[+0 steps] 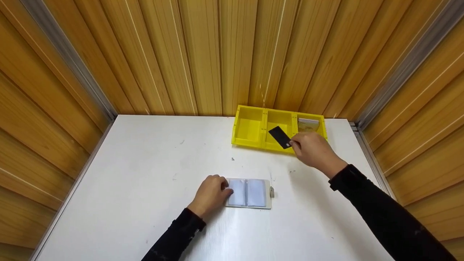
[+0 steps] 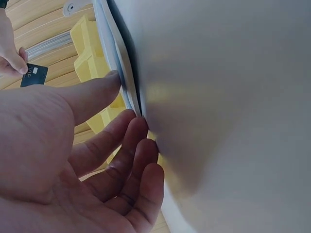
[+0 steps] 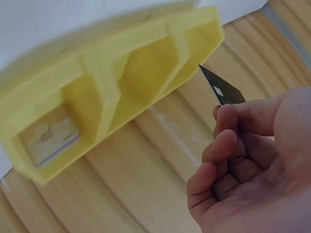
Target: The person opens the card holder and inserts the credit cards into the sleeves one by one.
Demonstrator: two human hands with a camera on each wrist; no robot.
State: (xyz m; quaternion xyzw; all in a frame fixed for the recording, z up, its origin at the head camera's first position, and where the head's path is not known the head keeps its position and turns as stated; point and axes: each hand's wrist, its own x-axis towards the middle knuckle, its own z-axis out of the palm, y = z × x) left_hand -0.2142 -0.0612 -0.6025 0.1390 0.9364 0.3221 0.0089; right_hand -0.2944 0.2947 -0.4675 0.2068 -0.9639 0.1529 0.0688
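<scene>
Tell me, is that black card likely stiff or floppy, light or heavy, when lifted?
Probably stiff: the black card looks flat though the right hand pinches only one end. Likely light, being so thin.

White scuffed table, open card holder near the middle, yellow three-compartment tray at the back

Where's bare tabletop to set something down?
Free: tabletop left of the yellow tray, and the strip between tray and booklet. Crowded: the booklet's left edge, pinched by the left hand; near the tray, the right hand with a black card.
</scene>
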